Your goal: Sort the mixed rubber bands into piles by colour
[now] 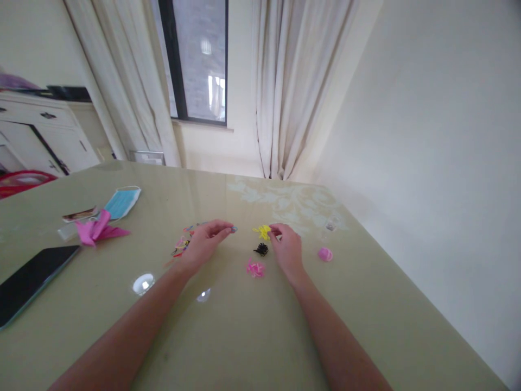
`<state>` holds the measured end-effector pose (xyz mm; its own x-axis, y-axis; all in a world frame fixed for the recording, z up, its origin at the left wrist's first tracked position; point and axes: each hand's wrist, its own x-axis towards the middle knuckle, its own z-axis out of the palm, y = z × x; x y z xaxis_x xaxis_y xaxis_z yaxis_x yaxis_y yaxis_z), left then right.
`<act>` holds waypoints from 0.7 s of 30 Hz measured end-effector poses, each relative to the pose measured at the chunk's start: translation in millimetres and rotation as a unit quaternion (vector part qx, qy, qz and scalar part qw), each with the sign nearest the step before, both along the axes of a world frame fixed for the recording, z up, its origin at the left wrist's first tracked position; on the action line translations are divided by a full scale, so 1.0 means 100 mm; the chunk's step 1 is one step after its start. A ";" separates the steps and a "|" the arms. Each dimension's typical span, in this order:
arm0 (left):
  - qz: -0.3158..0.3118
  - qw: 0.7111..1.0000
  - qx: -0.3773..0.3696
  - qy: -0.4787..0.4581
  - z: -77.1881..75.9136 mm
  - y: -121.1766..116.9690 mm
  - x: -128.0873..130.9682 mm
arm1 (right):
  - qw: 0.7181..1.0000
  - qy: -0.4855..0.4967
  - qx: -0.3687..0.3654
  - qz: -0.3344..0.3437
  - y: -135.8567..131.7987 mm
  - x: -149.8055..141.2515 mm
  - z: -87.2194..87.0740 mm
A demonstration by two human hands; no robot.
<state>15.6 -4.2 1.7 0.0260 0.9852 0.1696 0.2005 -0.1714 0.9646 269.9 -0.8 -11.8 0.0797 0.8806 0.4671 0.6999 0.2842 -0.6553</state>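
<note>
My left hand is closed in a pinch, with a small blue rubber band at its fingertips. Under and beside that hand lies a loose spread of mixed-colour rubber bands, partly hidden by it. My right hand reaches the right edge of a yellow rubber band pile, thumb and fingers together; what is between them is too small to make out. Just below the yellow pile sits a black rubber band pile. Nearer to me is a pink rubber band pile.
A round pink item and a small clear object lie to the right. On the left are a dark tablet-like device, pink folded paper and a blue face mask. A wall borders the table's right side.
</note>
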 end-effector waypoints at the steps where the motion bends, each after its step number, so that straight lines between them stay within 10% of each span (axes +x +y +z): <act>1: -0.007 1.000 -0.002 -0.027 0.01 -0.02 0.02 | 1.000 -0.009 0.003 -0.003 -0.01 -0.01 -0.01; 7: -0.039 0.980 -0.018 -0.195 0.03 -0.11 0.08 | 0.999 -0.008 0.047 0.004 -0.21 0.08 0.02; 12: -0.140 0.902 -0.101 -0.395 0.05 -0.29 0.17 | 0.996 0.047 0.077 -0.023 -0.24 0.22 0.11; 21: -0.221 0.873 -0.101 -0.422 0.11 -0.50 0.29 | 0.982 0.155 0.065 -0.089 -0.16 0.31 0.12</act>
